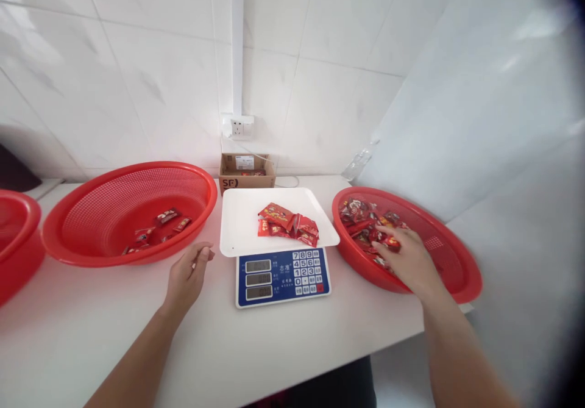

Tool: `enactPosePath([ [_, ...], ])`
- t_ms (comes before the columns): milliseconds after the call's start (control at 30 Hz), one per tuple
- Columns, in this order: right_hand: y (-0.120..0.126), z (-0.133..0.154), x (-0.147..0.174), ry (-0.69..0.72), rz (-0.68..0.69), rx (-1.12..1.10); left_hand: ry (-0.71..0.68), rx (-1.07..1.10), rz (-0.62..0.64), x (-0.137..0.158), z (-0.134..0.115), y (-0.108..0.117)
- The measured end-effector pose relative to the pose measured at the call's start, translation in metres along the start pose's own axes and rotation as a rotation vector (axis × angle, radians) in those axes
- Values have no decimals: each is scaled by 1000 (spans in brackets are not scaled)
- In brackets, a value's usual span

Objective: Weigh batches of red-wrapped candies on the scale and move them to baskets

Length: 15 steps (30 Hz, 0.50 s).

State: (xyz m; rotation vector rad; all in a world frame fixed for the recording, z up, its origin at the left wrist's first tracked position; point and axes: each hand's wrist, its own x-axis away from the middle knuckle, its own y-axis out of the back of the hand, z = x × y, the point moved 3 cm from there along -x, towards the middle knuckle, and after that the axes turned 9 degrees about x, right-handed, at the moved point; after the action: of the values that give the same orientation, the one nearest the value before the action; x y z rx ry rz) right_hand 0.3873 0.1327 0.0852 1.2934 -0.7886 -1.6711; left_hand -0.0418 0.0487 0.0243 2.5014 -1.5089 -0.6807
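My right hand [404, 258] reaches into the red basket [452, 255] on the right, its fingers apart over a heap of small red packets [361, 222]. One packet shows between the finger and thumb; no firm grip on it is visible. My left hand [188, 274] is just left of the scale [283, 277], fingers curled together, nothing visible in them. On the scale's white tray [242, 219] lies a small pile of red packets [286, 222].
Another red basket [109, 188], with a few packets inside, stands left of the scale. The edge of a further red basket [22, 213] shows at far left. A cardboard box [247, 182] sits behind the tray, below a wall socket [237, 127].
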Motion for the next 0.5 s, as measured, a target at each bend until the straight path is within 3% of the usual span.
enactPosePath([
  [167, -5, -28, 16, -89, 41, -6, 20, -13, 13, 1, 2, -2],
  [500, -7, -11, 21, -98, 108, 106, 32, -16, 18, 0, 6, -4],
])
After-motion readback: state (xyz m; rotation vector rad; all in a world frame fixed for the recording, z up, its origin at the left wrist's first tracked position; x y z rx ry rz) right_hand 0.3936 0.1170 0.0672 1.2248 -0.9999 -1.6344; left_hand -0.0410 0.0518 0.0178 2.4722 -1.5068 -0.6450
